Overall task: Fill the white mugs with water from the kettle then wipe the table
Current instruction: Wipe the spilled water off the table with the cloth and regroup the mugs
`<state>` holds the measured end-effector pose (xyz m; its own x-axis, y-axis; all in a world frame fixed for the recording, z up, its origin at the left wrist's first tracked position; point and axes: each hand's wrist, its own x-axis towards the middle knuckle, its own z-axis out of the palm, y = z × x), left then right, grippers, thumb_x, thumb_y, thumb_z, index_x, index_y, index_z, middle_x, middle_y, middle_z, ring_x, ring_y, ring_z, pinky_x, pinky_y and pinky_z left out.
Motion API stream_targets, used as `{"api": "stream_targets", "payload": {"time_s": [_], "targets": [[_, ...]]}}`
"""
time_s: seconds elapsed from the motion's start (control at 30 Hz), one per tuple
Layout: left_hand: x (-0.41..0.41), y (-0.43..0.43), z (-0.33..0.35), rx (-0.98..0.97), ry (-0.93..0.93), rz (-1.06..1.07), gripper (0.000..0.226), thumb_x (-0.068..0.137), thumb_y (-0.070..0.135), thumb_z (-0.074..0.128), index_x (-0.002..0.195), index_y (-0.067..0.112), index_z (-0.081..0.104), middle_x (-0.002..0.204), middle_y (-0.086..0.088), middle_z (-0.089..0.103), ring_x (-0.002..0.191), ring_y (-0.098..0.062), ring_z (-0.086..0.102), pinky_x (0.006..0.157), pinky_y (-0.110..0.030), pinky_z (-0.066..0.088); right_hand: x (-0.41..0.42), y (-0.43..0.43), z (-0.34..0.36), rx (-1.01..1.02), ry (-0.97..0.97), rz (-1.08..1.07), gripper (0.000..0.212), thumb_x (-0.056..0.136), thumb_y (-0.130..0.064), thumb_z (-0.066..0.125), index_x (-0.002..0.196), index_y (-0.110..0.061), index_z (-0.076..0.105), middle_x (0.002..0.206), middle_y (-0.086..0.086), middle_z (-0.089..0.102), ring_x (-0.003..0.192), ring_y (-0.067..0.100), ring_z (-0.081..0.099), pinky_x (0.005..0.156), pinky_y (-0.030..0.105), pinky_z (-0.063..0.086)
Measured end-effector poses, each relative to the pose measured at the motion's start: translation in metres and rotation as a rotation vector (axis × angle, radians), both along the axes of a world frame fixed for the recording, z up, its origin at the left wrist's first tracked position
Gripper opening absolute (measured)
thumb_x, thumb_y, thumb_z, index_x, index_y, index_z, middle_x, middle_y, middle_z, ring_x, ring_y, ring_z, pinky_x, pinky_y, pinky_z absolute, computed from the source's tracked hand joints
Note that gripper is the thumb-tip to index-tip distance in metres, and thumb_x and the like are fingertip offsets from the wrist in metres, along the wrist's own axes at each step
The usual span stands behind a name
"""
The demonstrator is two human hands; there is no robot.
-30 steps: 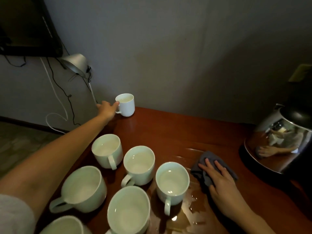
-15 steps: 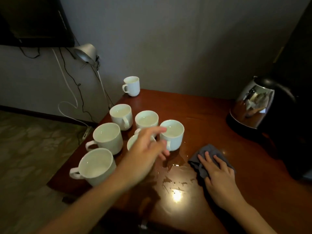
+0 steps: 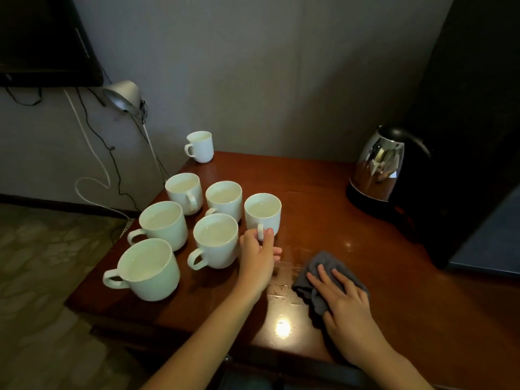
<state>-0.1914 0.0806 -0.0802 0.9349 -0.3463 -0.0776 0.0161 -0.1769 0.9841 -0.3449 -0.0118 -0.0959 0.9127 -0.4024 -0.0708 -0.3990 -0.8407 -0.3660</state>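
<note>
Several white mugs filled with water stand on the left half of the brown table [image 3: 323,190]. One lone mug [image 3: 200,146] sits at the far left corner. My left hand [image 3: 259,257] pinches the handle of the rightmost mug [image 3: 263,213] in the cluster. My right hand [image 3: 342,298] presses flat on a grey cloth [image 3: 323,270] on the wet tabletop. The steel kettle [image 3: 378,167] stands on its black base at the far right.
A puddle and drops of water [image 3: 281,288] lie between my hands. A silver lamp [image 3: 123,97] and cables hang by the wall at left, below a dark screen [image 3: 42,40]. A tall dark cabinet [image 3: 472,122] borders the table's right side.
My left hand left the far corner mug, came back over the cluster, and now pinches the rightmost mug's handle. My right hand stays on the cloth. The camera view pulled back.
</note>
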Motion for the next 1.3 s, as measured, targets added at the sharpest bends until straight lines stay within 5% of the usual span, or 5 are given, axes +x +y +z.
{"api": "stream_targets", "payload": {"time_s": [0.2,0.43,0.6,1.03,1.3], "targets": [[0.005,-0.024,0.008,-0.149,0.213,0.130,0.024,0.101,0.032,0.033,0.097,0.015,0.049,0.072,0.001,0.056,0.068,-0.011,0.057,0.072,-0.028,0.050,0.000,-0.001,0.001,0.009,0.011,-0.009,0.064,0.096,-0.023,0.037,0.147,-0.043,0.004,0.139,-0.027,-0.016,0.144,0.010,-0.007,0.115,0.033,-0.002],[0.017,-0.019,0.010,-0.070,0.159,0.130,0.037,0.099,0.028,0.033,0.065,0.016,0.043,0.063,-0.002,0.049,0.060,-0.013,0.043,0.062,-0.026,0.036,0.000,-0.006,0.004,0.012,0.019,0.026,0.064,0.096,-0.020,0.037,0.147,-0.042,0.006,0.139,-0.028,-0.016,0.142,0.006,-0.009,0.115,0.033,-0.002],[0.019,-0.001,0.052,-0.279,0.173,-0.026,0.034,0.099,0.020,0.037,0.066,0.014,0.042,0.053,0.004,0.042,0.059,-0.012,0.038,0.063,-0.029,0.034,0.011,-0.025,-0.001,0.037,-0.005,0.087,0.062,0.096,-0.019,0.037,0.146,-0.043,0.009,0.148,-0.026,-0.007,0.139,0.001,-0.010,0.108,0.023,-0.006],[0.047,0.055,0.129,-0.365,0.187,-0.162,0.040,0.099,0.024,0.039,0.061,0.013,0.037,0.060,-0.002,0.041,0.059,-0.013,0.040,0.062,-0.024,0.038,0.187,-0.094,-0.002,0.113,0.119,-0.036,0.045,0.100,-0.029,0.026,0.144,-0.036,0.026,0.159,-0.006,0.009,0.146,0.023,0.005,0.116,0.040,0.005],[0.042,0.066,0.123,-0.376,0.191,-0.127,0.040,0.099,0.024,0.039,0.061,0.012,0.035,0.059,-0.002,0.039,0.059,-0.014,0.040,0.062,-0.026,0.036,0.198,-0.034,-0.003,0.123,0.102,0.318,0.048,0.098,-0.022,0.031,0.143,-0.038,0.029,0.158,-0.009,0.009,0.146,0.020,0.004,0.116,0.041,0.003]]}}
